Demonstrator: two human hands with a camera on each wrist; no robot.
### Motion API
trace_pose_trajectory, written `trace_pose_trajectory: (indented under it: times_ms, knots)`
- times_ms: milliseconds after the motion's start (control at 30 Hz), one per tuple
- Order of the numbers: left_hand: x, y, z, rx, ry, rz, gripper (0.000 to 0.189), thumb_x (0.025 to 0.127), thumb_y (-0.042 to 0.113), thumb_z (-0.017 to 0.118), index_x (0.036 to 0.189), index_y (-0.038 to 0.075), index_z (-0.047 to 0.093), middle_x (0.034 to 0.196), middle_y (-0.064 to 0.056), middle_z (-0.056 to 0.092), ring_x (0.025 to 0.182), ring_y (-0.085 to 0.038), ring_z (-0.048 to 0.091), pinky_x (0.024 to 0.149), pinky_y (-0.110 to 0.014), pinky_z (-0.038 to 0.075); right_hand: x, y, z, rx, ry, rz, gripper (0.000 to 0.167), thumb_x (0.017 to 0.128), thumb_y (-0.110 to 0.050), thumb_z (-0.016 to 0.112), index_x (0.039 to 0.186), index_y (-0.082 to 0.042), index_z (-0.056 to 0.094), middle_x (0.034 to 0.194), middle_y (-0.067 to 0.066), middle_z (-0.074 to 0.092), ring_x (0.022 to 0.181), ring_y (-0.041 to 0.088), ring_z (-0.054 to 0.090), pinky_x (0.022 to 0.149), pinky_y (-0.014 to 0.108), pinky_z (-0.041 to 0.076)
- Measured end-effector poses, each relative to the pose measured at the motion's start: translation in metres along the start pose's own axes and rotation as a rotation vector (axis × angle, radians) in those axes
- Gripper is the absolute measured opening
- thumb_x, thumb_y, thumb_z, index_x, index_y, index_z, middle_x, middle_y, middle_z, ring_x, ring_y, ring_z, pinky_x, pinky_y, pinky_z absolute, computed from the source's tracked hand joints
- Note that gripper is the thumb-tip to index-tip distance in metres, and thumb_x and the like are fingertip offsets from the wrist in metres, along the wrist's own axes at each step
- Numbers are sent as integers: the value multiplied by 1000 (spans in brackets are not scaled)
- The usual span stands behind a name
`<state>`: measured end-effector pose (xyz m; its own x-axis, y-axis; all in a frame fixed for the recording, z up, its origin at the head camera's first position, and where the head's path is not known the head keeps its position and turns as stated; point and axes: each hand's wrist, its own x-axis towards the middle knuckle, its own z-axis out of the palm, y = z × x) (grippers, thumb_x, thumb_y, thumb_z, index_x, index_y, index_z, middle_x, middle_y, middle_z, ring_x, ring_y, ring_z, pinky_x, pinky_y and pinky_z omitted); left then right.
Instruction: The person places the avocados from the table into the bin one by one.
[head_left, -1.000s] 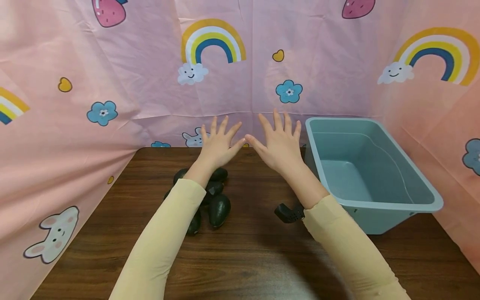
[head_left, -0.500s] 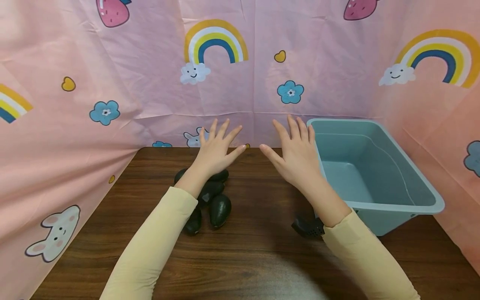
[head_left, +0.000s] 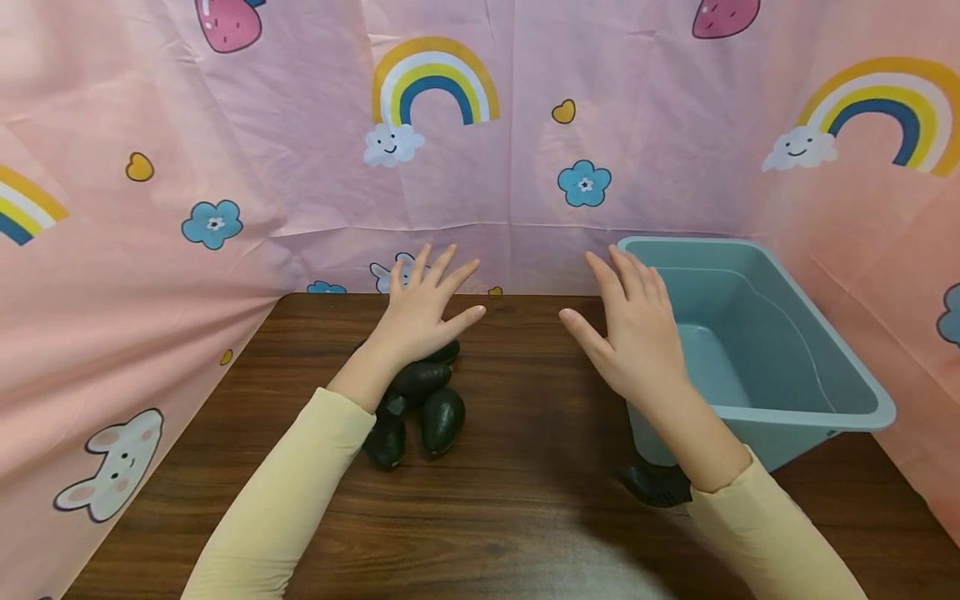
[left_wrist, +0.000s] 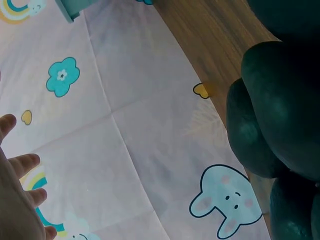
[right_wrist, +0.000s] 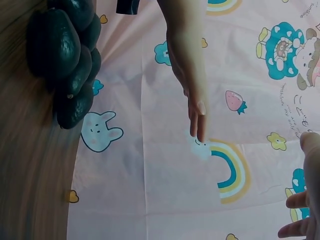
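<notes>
Several dark green avocados (head_left: 442, 421) lie in a cluster on the left part of the wooden table. My left hand (head_left: 420, 312) is raised over the far side of the cluster, fingers spread, holding nothing; its forearm hides some of the avocados. My right hand (head_left: 641, 333) hangs in the air with fingers straight and thumb apart, overlapping the left rim of a blue-grey plastic bin (head_left: 787, 414). In the left wrist view, avocados (left_wrist: 285, 105) fill the right side. The right wrist view shows the avocado pile (right_wrist: 55, 45) and my left hand (right_wrist: 192, 75) beyond.
A pink cloth (head_left: 300, 100) printed with rainbows, flowers and rabbits hangs behind and along both sides of the brown table (head_left: 480, 517). A black wrist camera (head_left: 654, 485) sits under my right wrist, close to the bin's near left corner.
My hands have moved apart from nearly touching thumbs: the right went right and nearer, toward the bin, the left slightly left and lower. More of the avocados shows.
</notes>
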<state>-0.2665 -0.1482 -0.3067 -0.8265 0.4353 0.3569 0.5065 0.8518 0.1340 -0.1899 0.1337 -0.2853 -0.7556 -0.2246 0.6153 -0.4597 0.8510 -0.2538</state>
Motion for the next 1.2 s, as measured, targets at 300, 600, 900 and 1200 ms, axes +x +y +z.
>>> trace_pose_trajectory:
  times_ms: [300, 600, 900, 1200]
  knots:
    - [-15, -5, -6, -46, 18, 18, 69, 92, 67, 39, 152, 37, 24, 159, 1, 11, 144, -23, -10, 106, -61, -7, -18, 9, -13, 28, 100, -36, 75, 95, -61, 39, 146, -7, 38, 148, 18, 35, 137, 36, 27, 112, 51, 10]
    - [-31, -12, -15, -93, 16, 10, 69, 93, 64, 43, 152, 35, 23, 160, 1, 6, 144, -26, -9, 106, -62, -6, -31, 16, -22, 25, 181, -70, 78, 95, -66, 33, 142, -5, 44, 145, 19, 40, 134, 38, 31, 111, 54, 12]
    - [-47, -28, -13, -106, 37, -8, 71, 93, 61, 46, 153, 30, 24, 160, 2, 4, 144, -25, -8, 105, -63, -6, -46, 24, -30, 11, 244, -96, 75, 95, -62, 36, 139, -2, 47, 142, 21, 42, 132, 40, 33, 109, 56, 14]
    - [-60, -39, -11, -134, 49, -5, 71, 93, 57, 50, 153, 37, 19, 159, 3, 3, 144, -28, -6, 104, -63, -7, -60, 33, -37, -19, 349, -125, 70, 94, -60, 42, 132, -2, 54, 135, 21, 48, 126, 41, 40, 107, 57, 18]
